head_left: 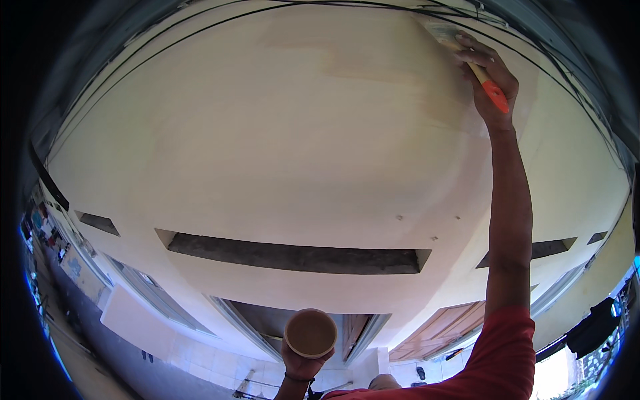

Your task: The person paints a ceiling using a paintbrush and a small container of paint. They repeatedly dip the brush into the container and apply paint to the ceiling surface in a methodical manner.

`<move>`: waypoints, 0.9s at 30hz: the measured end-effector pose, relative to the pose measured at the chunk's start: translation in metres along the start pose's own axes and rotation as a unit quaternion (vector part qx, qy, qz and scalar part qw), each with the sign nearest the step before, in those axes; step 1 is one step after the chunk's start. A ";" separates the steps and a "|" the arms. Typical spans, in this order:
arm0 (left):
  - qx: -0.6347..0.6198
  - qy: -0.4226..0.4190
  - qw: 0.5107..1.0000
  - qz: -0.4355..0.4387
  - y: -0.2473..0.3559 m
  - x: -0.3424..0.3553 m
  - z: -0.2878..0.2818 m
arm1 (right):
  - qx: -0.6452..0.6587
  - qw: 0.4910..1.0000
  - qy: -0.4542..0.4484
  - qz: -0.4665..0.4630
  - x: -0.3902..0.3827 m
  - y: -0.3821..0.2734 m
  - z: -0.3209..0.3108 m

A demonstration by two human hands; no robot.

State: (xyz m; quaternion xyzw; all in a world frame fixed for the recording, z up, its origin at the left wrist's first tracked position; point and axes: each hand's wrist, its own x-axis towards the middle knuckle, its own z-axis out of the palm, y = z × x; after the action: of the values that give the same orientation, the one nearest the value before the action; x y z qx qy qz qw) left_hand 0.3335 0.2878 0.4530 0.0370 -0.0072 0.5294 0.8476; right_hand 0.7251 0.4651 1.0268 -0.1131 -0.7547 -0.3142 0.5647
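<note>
High up on the right, my right hand (497,80) is closed round a paintbrush (495,97) with a wooden handle tipped in orange-red. Its pale bristles lie against the upper part of a cream wall (267,133), just below some black cables. Low in the middle, my left hand (301,363) grips a round paint pot (311,333) from below and behind, its mouth facing up. The inside looks brownish; I cannot tell how much paint it holds. Faint darker patches show on the wall left of the brush.
Black cables (300,4) run along the wall's top edge. Below the painted area is a long recessed slot (293,255). A doorway and a wooden door (440,330) stand lower down. Far below lies a tiled floor (207,360), with footwear near the door.
</note>
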 end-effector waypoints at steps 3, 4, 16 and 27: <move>-0.010 -0.006 1.000 -0.008 -0.002 0.001 0.001 | -0.017 1.000 0.024 -0.003 -0.009 0.002 -0.016; -0.013 -0.007 1.000 -0.008 -0.003 0.000 0.004 | -0.056 0.998 0.040 -0.010 -0.012 0.001 -0.019; -0.030 -0.022 0.999 -0.005 0.004 -0.011 0.000 | -0.464 0.871 0.162 0.005 -0.001 -0.032 0.036; -0.016 -0.003 0.998 0.068 0.016 -0.033 -0.014 | -0.254 0.963 0.063 -0.064 0.089 -0.156 0.284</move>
State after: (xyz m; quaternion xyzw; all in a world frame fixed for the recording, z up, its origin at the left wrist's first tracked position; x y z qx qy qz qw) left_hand 0.3043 0.2666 0.4385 0.0243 -0.0208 0.5859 0.8098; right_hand 0.3913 0.4984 1.0079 -0.1846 -0.6187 -0.5379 0.5421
